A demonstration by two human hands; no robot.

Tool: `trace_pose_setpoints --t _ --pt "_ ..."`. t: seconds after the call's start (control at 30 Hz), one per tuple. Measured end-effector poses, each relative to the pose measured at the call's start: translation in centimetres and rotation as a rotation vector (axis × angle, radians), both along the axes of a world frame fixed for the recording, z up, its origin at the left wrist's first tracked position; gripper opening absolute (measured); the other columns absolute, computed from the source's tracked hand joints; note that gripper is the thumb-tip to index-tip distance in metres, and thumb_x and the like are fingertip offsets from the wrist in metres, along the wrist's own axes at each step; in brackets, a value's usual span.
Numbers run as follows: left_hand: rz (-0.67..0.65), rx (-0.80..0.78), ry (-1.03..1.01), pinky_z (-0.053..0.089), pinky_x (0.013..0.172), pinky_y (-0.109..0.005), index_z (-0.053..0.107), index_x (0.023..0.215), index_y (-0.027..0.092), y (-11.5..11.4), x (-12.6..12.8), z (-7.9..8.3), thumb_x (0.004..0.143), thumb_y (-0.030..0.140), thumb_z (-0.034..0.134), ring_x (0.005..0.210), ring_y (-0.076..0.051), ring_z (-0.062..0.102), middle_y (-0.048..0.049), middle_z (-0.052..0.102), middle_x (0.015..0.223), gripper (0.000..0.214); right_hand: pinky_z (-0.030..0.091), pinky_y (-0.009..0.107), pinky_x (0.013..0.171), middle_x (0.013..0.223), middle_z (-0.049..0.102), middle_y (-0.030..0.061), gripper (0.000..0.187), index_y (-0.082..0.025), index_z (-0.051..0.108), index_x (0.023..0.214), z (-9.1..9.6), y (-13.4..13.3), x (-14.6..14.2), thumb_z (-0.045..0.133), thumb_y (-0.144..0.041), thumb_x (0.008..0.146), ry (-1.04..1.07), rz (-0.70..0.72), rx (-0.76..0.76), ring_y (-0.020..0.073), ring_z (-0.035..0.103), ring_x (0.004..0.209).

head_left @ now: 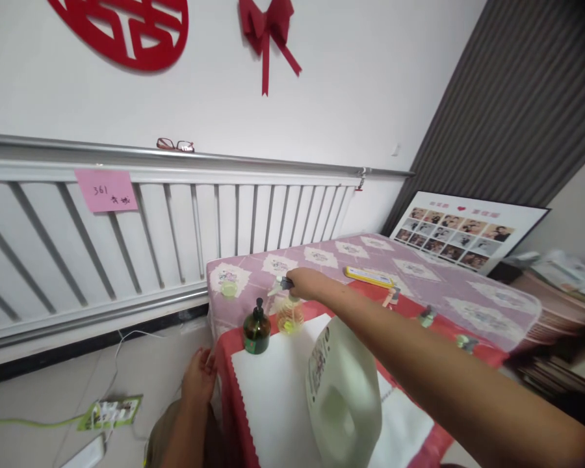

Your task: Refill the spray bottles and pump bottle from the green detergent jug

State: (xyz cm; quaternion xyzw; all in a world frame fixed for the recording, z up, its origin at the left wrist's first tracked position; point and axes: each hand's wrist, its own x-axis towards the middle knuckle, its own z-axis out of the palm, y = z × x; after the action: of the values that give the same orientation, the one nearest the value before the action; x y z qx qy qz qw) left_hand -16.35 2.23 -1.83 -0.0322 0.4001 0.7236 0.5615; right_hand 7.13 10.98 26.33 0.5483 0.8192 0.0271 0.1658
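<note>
At eight o'clock from the ribbed clear bottle, the left hand hangs beside the table edge, fingers loosely curled and seemingly holding nothing. At ten o'clock a round pale-green lid lies on the patterned cover; at about nine o'clock stands an upright amber pump bottle. The right hand, much the nearer one, has its fingers closed round a black-and-white trigger spray head. The ribbed clear bottle stands at six o'clock from those fingers, just below, its long axis upright; I cannot tell whether head and neck are joined. At five o'clock from it stands a large pale-green jug, on white scallop-edged paper
</note>
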Motion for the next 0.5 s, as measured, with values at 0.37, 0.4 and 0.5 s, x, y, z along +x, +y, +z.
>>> trace_pose_setpoints --t 0.37,0.4,0.5 --pt "-0.053 -0.011 -0.019 0.053 0.060 -0.020 0.062 0.091 0.022 1.0 0.4 -2.6 0.086 0.012 0.053 0.061 -0.008 0.067 0.0023 0.069 0.077 0.015 0.053 0.041 0.085 0.111 0.065 0.0051 0.024 -0.017 0.062 0.109 -0.7 0.9 -2.1 0.060 -0.032 0.090 -0.233 0.133 -0.145 0.0191 0.064 0.097" --pt "-0.059 -0.010 -0.022 0.053 0.060 -0.020 0.062 0.091 0.022 1.0 0.4 -2.6 0.085 0.012 0.054 0.061 -0.008 0.067 0.0021 0.069 0.077 0.014 0.053 0.041 0.085 0.111 0.065 0.0052 0.024 -0.017 0.062 0.109 -0.8 1.0 -2.1 0.059 -0.032 0.090 -0.238 0.143 -0.144 0.0191 0.064 0.097" --pt "-0.079 -0.007 -0.026 0.053 0.060 -0.020 0.062 0.092 0.021 1.0 0.5 -2.7 0.085 0.013 0.056 0.062 -0.009 0.068 0.0018 0.070 0.077 0.013 0.053 0.041 0.085 0.112 0.065 0.0054 0.025 -0.017 0.061 0.111 -0.8 1.1 -2.2 0.059 -0.032 0.091 -0.244 0.166 -0.135 0.0191 0.064 0.098"
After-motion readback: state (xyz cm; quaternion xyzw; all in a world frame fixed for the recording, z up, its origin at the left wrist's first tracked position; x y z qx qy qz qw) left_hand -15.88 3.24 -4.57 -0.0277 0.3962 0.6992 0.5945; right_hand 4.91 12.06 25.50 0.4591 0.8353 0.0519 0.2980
